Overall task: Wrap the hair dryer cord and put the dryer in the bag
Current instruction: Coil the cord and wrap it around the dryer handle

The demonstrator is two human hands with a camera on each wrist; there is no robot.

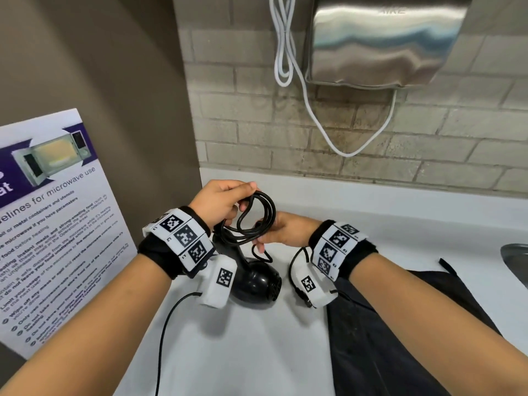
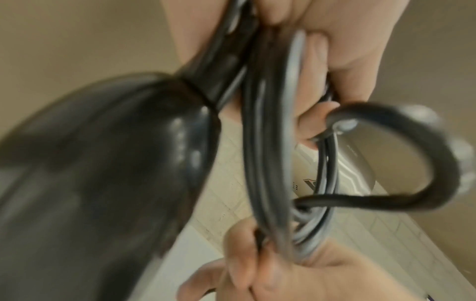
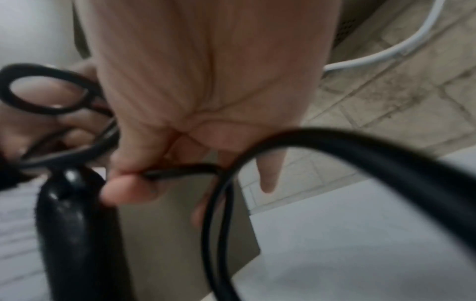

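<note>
Cord [image 1: 258,215], black, smooth and rubbery, is gathered in round loops between the two hands. The top of the loops is pinched by the left hand [image 1: 220,202]; a lower strand is pinched by the right hand [image 1: 281,231]. Just below the hands, the glossy black dryer [image 1: 257,278] is seen on the white counter [image 1: 257,352]. Under the right forearm lies a black cloth bag [image 1: 400,338]. Left of the left arm, a sign [image 1: 57,224] reading "microwave use" is propped.

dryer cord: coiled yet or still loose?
Mostly coiled: the cord hangs in several loops between the left hand and right hand; a short tail remains loose.
</note>
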